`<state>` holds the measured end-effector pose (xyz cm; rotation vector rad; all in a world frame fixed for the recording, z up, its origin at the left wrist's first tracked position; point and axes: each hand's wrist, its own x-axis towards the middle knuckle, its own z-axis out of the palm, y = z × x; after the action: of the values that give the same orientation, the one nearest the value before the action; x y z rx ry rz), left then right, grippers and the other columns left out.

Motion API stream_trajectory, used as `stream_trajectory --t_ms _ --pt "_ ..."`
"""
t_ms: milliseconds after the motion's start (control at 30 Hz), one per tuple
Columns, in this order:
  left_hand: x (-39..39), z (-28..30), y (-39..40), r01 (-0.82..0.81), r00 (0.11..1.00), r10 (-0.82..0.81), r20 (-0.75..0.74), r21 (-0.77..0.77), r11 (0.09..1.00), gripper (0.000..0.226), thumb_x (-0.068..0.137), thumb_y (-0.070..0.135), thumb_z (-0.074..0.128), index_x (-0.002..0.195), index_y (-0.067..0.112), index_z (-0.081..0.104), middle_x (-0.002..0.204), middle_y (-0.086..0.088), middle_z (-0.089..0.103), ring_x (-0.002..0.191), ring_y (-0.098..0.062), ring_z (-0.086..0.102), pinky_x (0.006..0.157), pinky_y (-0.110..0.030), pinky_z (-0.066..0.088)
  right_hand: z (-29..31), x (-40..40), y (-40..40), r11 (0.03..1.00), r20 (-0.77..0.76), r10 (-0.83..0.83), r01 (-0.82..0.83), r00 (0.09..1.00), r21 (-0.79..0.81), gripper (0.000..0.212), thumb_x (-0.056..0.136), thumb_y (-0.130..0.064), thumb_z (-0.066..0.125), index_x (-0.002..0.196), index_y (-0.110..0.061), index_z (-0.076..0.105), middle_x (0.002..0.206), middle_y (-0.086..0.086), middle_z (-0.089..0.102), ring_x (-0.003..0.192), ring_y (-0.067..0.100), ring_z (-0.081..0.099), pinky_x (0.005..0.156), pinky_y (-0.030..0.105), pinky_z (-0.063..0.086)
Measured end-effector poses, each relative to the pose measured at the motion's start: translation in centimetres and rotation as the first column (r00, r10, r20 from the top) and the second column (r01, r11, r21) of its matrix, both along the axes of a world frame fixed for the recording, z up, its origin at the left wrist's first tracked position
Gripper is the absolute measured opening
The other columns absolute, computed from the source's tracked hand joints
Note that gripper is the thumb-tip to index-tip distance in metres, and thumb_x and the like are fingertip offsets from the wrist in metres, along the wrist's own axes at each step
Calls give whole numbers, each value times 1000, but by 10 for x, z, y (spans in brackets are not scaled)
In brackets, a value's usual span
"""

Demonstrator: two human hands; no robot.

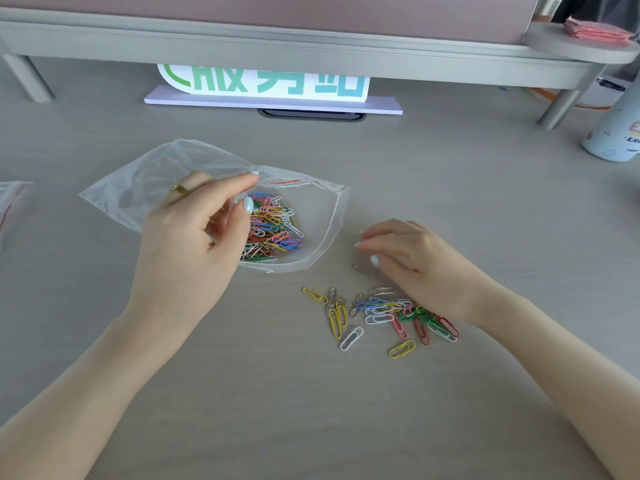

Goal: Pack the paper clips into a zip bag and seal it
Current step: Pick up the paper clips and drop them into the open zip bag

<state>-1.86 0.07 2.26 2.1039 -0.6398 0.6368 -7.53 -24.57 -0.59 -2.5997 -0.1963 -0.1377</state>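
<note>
Still in the filling step, by judgement: many clips packed, many not, seal not closed.

Left hand (194,237), in the centre-left of the frame: thumb and forefinger pinching the upper lip of the clear zip bag (145,188) and holding its mouth open toward the right. Other fingers loosely curled, a gold ring (180,190) on one.

Right hand (415,265), right of centre: fingers loosely bent and spread, hovering low over the table, fingertips close to one silver paper clip (359,269). Nothing clearly held; cannot tell whether a fingertip touches that clip.

Inside the bag, near its open mouth: a dense heap of coloured paper clips (272,230), red, blue, green, yellow, white and silver. Deeper part of the bag, toward the upper left, looks empty. Red zip line visible along the upper lip.

Outside the bag, lower right of centre: loose paper clips (381,313) scattered on the grey desk (311,410), partly under the right wrist, near the bag mouth but apart from it.

Next move, probably: gather the loose clips, pass them through the open mouth, then press the seal shut along its whole length.

At the left edge: corner of another zip bag (10,199). At the right edge: a pale blue bottle (613,133).
</note>
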Motion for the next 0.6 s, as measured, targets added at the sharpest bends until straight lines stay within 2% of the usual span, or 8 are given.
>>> stream_trajectory --t_ms 67,133,200,300,367,467,533,600 --pt "0 -1 0 2 1000 -2 -2 4 1000 27 87 8 52 110 9 66 80 -1 52 70 -3 50 61 -6 35 -5 -9 -2 995 -12 78 -79 997 -64 40 89 -33 34 117 -25 61 127 -8 53 120 14 43 103 33 33" --pt "0 -2 -1 4 1000 -4 -5 6 1000 27 87 8 52 111 10 66 77 2 49 70 -3 50 62 -9 37 -8 -19 -3 992 -16 111 -112 994 -64 39 91 -26 33 119 -25 60 129 -10 51 121 11 40 105 32 30" --pt "0 -2 -1 2 1000 -2 -6 4 1000 27 88 8 52 111 11 66 78 2 50 71 -2 51 62 -12 38 -8 -29 -4 990 -30 137 -138 990 -32 38 91 -21 34 119 -27 60 130 -12 49 121 7 39 105 25 29" --pt "0 -2 -1 1 1000 -1 2 11 1000 27 88 8 53 111 11 66 77 0 50 71 0 51 62 -12 38 -5 -44 -10 989 -26 142 -141 989 55 37 89 -33 35 114 -28 62 126 -14 51 117 0 43 97 13 33" --pt "-1 -3 -2 8 1000 -8 -3 6 1000 27 88 10 52 111 12 66 81 8 52 70 0 51 62 -11 38 0 -52 -16 992 -19 40 -38 999 116 37 86 -42 40 112 -30 62 117 -20 53 106 2 53 87 13 40" --pt "-1 -4 -3 19 1000 -19 -8 -2 1000 28 88 10 51 111 12 66 85 9 53 72 -1 51 61 -13 39 5 -61 -26 976 57 -197 190 979 104 33 79 -51 47 101 -35 66 95 -20 55 87 -1 54 71 5 38" --pt "-1 -5 -3 21 1000 -21 -3 -1 1000 27 88 9 51 111 11 66 87 6 54 73 -2 51 62 -15 40 6 -65 -30 945 73 -318 310 945 99 13 83 -37 55 90 -35 66 83 -18 55 77 -4 52 63 5 36" --pt "-1 -5 -3 18 1000 -18 0 1 1000 27 88 8 52 111 12 66 86 5 54 73 -2 51 62 -15 39 5 -67 -31 928 57 -371 368 927 64 14 85 -23 57 83 -31 68 78 -15 56 72 -5 52 61 5 36"
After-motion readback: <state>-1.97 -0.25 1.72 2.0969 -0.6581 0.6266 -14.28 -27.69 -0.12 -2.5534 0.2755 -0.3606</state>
